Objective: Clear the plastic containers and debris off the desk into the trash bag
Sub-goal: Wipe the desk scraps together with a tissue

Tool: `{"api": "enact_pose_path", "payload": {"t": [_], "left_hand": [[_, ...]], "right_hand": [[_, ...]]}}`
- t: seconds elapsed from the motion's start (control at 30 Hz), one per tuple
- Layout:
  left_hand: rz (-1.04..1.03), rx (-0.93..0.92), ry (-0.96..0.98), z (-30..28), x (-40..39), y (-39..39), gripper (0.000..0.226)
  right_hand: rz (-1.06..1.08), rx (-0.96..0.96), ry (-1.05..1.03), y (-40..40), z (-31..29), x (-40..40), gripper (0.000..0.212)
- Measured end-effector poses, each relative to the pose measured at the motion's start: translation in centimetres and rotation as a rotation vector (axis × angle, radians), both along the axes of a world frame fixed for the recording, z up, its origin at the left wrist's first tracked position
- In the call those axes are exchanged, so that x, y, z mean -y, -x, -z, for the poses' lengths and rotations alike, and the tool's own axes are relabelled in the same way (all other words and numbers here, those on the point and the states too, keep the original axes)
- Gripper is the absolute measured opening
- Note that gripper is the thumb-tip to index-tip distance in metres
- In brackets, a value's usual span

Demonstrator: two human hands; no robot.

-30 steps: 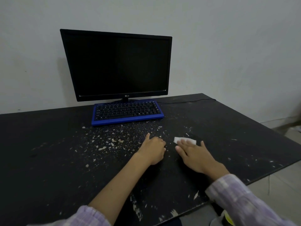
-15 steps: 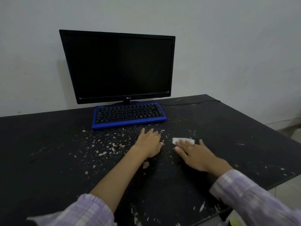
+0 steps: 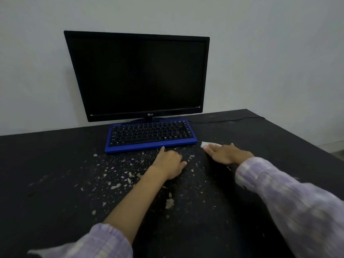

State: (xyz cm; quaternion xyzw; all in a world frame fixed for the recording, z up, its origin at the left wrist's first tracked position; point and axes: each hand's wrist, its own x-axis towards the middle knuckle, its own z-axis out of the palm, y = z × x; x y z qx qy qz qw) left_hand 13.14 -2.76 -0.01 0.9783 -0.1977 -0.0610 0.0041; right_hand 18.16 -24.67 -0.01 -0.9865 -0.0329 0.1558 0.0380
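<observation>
Hands further up desk (image 3: 55,164) than a second ago: right hand (image 3: 226,153) flat, pressing white tissue (image 3: 203,144) beside keyboard (image 3: 150,135); left hand (image 3: 169,162) loosely curled, empty, among crumbs (image 3: 115,187). Sweeping underway; no trash bag visible.

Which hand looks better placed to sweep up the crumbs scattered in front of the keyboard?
Probably the left hand: it rests among the pale debris just before the blue keyboard. The right hand lies flat on a white wipe off to the right, where few flakes lie.
</observation>
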Motion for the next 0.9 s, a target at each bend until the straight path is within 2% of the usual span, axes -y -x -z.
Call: {"api": "enact_pose_path", "payload": {"t": [0.17, 0.3, 0.47, 0.6, 0.7, 0.77, 0.9], "left_hand": [[-0.006, 0.027, 0.045, 0.5, -0.1, 0.3, 0.044], [-0.005, 0.027, 0.009, 0.1, 0.0, 0.2, 0.042], [-0.024, 0.010, -0.021, -0.3, 0.3, 0.4, 0.044], [-0.027, 0.034, -0.065, -0.1, 0.5, 0.6, 0.047], [-0.033, 0.050, -0.086, 0.0, 0.6, 0.7, 0.047], [-0.037, 0.035, -0.077, 0.0, 0.5, 0.8, 0.047], [-0.036, 0.011, -0.067, -0.1, 0.4, 0.6, 0.047]], "right_hand": [[0.089, -0.030, -0.093, -3.6, -0.5, -0.8, 0.072], [0.094, -0.022, -0.114, -4.1, -0.6, -1.5, 0.069], [-0.040, -0.009, -0.057, -1.4, -0.2, -1.8, 0.066], [-0.271, 0.002, -0.025, 2.8, 0.1, -2.5, 0.063], [-0.371, -0.033, -0.041, 5.8, 0.1, -1.6, 0.072], [-0.331, -0.060, -0.034, 6.6, -0.2, -0.4, 0.078], [-0.167, 0.014, 0.025, 4.9, -0.5, 0.6, 0.068]]}}
